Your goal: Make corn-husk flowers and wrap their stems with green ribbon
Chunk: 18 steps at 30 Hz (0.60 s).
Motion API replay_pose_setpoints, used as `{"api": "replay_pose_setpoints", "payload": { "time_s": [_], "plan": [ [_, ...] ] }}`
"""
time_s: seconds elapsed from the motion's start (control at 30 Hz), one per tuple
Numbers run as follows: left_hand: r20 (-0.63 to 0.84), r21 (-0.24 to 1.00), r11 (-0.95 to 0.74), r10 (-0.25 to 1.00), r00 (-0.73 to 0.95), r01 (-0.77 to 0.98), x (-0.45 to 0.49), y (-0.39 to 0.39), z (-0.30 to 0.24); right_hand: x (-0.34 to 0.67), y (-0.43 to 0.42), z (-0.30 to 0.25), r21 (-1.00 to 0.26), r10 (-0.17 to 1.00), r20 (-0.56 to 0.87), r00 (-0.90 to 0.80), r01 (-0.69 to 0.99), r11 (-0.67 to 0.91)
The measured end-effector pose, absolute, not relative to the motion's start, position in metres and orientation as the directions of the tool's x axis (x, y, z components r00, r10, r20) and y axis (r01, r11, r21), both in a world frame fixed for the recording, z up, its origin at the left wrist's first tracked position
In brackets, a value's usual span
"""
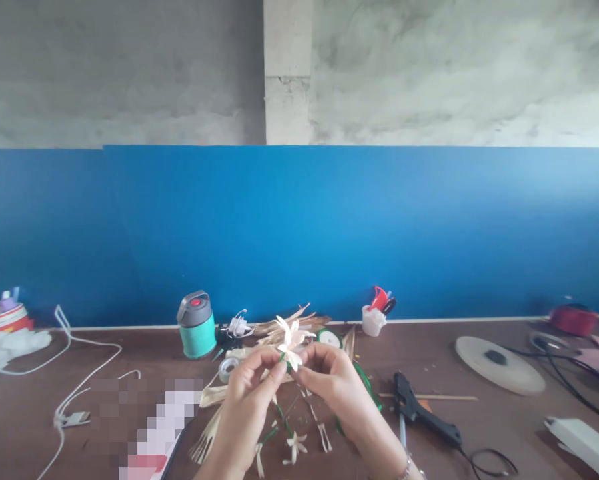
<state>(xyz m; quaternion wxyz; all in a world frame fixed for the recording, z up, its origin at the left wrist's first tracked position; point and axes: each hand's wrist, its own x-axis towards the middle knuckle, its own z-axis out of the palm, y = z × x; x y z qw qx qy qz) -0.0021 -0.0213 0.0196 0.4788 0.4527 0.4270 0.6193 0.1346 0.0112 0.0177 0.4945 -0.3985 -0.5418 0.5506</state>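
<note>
At the far left of a brown tabletop, a white cable is laid in loops; further right, a teal container with a grey lid is stood upright near the blue partition. Next, the left hand is seen, its thumb and forefinger pinched on the green base of 1 pale flower. The flower is held above the tabletop, between the 2 hands, directly at the fingertips; its long axis is pointed roughly upright, petals up and green base down. The base is set slightly nearer the left thumb. Narrow, pointed, cream-coloured petals are spread like a star. Below, 1 similar loose flower is laid on the tabletop. From the right, the flower's lower side is pinched by the right hand. Further right, a black glue gun and a round translucent lid are seen.
</note>
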Motion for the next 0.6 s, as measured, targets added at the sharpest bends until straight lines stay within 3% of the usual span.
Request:
{"api": "replay_pose_setpoints", "payload": {
  "time_s": [0.33,0.6],
  "plan": [
    [0.17,0.98,-0.183,0.974,-0.147,-0.078,-0.01,-0.015,0.014,0.131,0.011,0.014,-0.994,0.973,0.111,-0.202,-0.038,0.106],
    [0.017,0.945,-0.019,1.0,-0.01,-0.327,-0.012,-0.015,0.017,0.135,0.013,0.019,-0.995,0.966,0.057,-0.253,-0.094,0.034]
  ]
}}
